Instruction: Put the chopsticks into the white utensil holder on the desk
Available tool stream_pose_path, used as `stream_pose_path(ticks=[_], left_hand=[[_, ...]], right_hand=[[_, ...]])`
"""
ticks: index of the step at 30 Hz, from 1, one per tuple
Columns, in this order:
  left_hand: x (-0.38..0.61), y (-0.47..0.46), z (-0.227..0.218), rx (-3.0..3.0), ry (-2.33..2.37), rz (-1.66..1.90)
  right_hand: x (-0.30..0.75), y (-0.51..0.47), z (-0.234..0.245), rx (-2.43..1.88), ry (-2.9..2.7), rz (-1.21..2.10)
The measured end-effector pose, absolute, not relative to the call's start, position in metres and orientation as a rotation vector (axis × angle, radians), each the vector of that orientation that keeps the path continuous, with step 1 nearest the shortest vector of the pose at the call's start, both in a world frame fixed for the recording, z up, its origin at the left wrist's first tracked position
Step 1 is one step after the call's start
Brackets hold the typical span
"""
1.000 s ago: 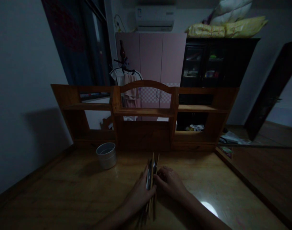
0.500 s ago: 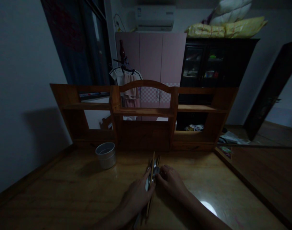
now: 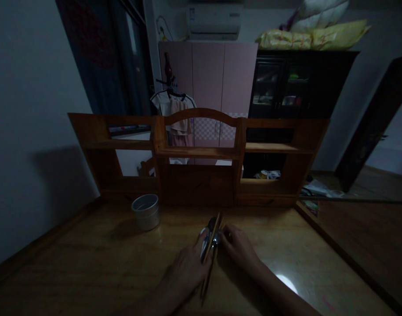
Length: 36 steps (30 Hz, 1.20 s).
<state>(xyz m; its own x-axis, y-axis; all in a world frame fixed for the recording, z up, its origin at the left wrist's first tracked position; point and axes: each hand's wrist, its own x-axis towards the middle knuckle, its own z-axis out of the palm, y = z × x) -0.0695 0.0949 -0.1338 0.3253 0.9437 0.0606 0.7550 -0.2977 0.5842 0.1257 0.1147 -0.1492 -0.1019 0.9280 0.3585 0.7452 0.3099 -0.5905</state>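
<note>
My left hand (image 3: 192,265) is closed around a bundle of chopsticks (image 3: 211,239) and spoons low over the wooden table. The chopsticks slant from the far end down toward me. A shiny metal spoon (image 3: 216,240) shows its bowl on the bundle's right side, and a white spoon (image 3: 204,241) lies by my left fingers. Behind them is a dark, rounded spoon bowl (image 3: 212,223). My right hand (image 3: 238,248) has its fingers curled together, with the tips at the metal spoon's edge. Most spoon handles are hidden by my left hand.
A grey metal cup (image 3: 146,213) stands upright at the table's back left. Along the far side of the table (image 3: 105,263) rises a wooden shelf unit (image 3: 201,152). A wall is close on the left, and a raised wooden edge (image 3: 345,252) runs along the right.
The chopsticks have swung to a stronger slant, their far ends shifting right. The metal spoon's bowl has turned and shows more plainly. Both hands stay almost in place.
</note>
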Motion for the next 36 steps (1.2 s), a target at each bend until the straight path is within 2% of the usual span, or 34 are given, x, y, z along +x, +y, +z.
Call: stream_pose_path(ticks=[10,21,36], left_hand=[[-0.068,0.099,-0.138,2.182,1.482,0.569],[-0.068,0.097,-0.140,2.494,1.699,0.311],[-0.072,0.104,-0.144,2.396,1.581,0.726]], right_hand=[[0.126,0.113,-0.144,-1.426,-1.932,0.390],[0.128,0.118,-0.151,-1.275,-2.075,0.396],[0.128,0.113,-0.152,-1.346,-2.251,0.253]])
